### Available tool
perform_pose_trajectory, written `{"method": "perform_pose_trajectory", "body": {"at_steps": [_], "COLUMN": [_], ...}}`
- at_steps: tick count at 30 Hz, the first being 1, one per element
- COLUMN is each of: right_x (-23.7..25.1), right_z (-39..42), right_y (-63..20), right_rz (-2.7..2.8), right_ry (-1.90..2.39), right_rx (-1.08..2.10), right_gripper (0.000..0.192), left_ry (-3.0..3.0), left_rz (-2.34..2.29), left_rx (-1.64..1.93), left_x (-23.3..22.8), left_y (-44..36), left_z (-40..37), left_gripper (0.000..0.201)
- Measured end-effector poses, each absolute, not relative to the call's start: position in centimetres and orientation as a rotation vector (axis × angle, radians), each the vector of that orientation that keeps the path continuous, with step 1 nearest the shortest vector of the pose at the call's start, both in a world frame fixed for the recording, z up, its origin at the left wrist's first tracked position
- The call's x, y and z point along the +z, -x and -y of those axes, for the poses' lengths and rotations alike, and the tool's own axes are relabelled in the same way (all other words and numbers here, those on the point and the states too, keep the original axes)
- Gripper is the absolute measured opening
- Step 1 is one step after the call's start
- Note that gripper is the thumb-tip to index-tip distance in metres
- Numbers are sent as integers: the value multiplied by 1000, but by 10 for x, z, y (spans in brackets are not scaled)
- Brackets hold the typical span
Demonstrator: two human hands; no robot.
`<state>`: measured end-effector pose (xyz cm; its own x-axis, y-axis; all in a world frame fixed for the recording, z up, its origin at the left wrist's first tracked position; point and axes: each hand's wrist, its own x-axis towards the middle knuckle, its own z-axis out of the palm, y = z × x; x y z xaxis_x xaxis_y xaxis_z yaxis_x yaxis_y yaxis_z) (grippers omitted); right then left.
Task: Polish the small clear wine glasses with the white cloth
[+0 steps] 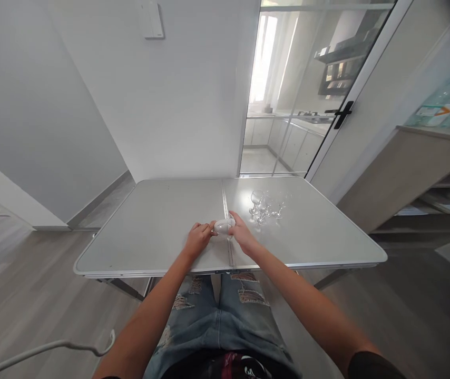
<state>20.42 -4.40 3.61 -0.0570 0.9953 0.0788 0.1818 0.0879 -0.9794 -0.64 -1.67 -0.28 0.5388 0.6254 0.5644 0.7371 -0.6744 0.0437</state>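
White walls and pale wood floor; a grey folding bench with a centre seam stands before a glazed door that looks into a kitchen. Left half of bench bare apart from the hands.

Left hand: fingers curled, tips touching the left end of a small white rounded object that sits on the bench at the seam. Whether the fingers pinch it or only steady it, cannot tell at this size.

White object: pale, glossy, lying between the two hands, near the front-centre of the bench. Could be a clear glass on its side catching glare; too small to say.

Right hand: closed round the right end of the same object, thumb on top, wrist low over the bench.

Further right and a little back: cluster of small stemmed glasses, upright, close together, apart from both hands. Far right, a shelf unit with boxed packs on top.

Judgement: the step in hand looks like a two-handed grip on the white object. Any next move calls for a firm, even hold and care not to sweep the right forearm into the glasses
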Motion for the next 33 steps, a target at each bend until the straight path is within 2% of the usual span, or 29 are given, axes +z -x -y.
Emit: {"method": "perform_pose_trajectory", "body": {"at_steps": [5,8,13,16,20,23,26,33], "right_x": [49,48,30,18,12,15,19,28], "right_z": [52,53,60,61,55,53,57,52], "right_y": [-218,-223,-209,-198,-182,-169,-158,-148], "right_rz": [2127,2049,1099,649,448,492,543,631], "right_ry": [1055,1043,1053,977,798,606,488,423], "right_rx": [557,484,652,742,1127,1362,1409,1472], "right_gripper": [86,80,67,52,27,16,18,33], "left_ry": [2582,2587,2515,2461,2502,2591,2726,3150], "left_rz": [1158,1170,1287,1350,1369,1390,1492,1525], "left_rx": [-829,-817,-921,-1016,-1042,-1017,-1062,-1428], "left_x": [-4,-3,-3,-4,-6,-4,0,11], "left_y": [6,5,7,9,8,7,8,11], "left_z": [18,19,18,16,17,19,22,26], "left_gripper": [33,35,37,38,40,40,38,41]}}
